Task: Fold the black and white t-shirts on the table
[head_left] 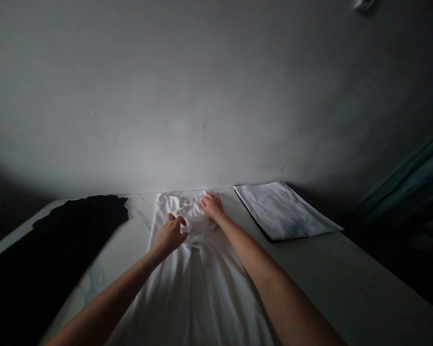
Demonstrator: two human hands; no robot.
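Already the white garment (pixel 198 283) is spread on the table (pixel 346 278), its top left rumpled, touched by the right hand (pixel 212 205), fingers extended; whether pinched by the left hand (pixel 169 234), fingers curled, cannot be told. Rightward, 1 flat cloth (pixel 285 211) is set.

From my distant seat I see the middle garment (pixel 197 283) on the bench (pixel 321 274), its far end near the wall (pixel 209 96) behind — at its left lies another garment (pixel 57 259), at its right, apart, one cloth (pixel 288 211).

Wrinkled cloth garment (pixel 198 278), apparently matt wall (pixel 202 105)
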